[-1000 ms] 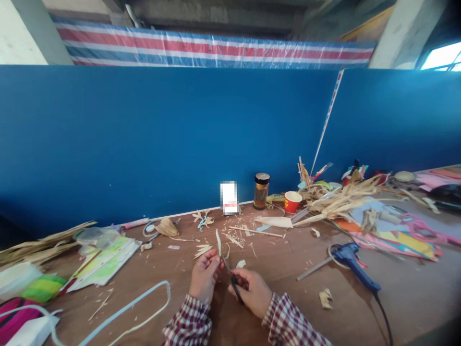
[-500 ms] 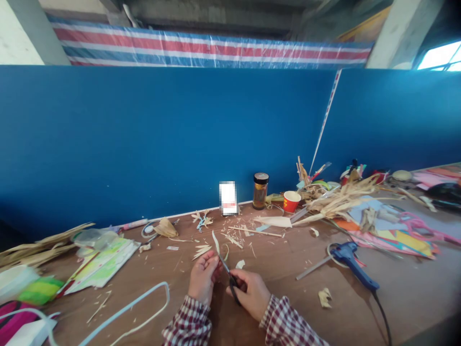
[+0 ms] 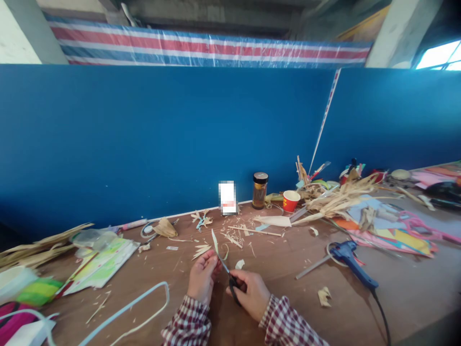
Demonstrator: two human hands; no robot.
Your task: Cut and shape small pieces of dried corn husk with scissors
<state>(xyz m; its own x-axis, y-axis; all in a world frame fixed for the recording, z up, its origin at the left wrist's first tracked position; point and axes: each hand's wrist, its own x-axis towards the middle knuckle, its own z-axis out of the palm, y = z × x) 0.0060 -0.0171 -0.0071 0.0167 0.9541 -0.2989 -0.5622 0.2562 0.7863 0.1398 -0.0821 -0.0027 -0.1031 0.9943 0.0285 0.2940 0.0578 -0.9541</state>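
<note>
My left hand pinches a narrow, pale strip of dried husk that points up and away from the fingers. My right hand is wrapped round the dark handles of a pair of scissors. The scissor blades reach up to the left and meet the strip just beside my left fingertips. Cut pointed husk pieces lie just beyond my left hand. A small curled husk scrap rests on the brown table above my right hand.
A blue glue gun with its cord lies at right. Behind stand a lidded jar and a red paper cup, near a heap of dried husks. A pale bent tube lies at left. A blue partition closes off the back.
Both hands keep nearly the same place and grip, with the scissors still at the husk strip. The whole view has shifted very slightly.
</note>
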